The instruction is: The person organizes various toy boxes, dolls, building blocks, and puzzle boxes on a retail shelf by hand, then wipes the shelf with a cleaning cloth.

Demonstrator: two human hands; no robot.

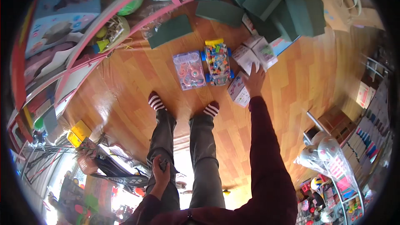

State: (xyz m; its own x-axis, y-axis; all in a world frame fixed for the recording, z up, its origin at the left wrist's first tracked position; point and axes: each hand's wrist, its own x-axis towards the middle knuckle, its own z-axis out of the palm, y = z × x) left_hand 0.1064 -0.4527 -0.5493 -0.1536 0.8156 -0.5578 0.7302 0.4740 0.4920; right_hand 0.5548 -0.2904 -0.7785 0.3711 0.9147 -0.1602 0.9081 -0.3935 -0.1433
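Observation:
My right hand [255, 81] reaches forward with fingers spread over a group of small white printed boxes. Its fingertips lie on the near box [246, 58], and another box [263, 53] stands just beyond. A third box [238, 90] lies beside the wrist. To the left is a clear jar of colourful beads [218, 63] with a yellow lid and blue wheel-like parts. Beside it lies a flat clear-fronted toy pack [189, 71] with pink pieces. My left hand [161, 174] is closed by my left knee around a small dark grey thing I cannot make out.
Dark green foam blocks [218, 12] lie at the back, several piled at right. A pink-framed shelf [83, 52] curves along the left with toy boxes. A metal rack [343, 183] with plastic-wrapped goods stands at lower right. Cardboard boxes [336, 125] sit behind it.

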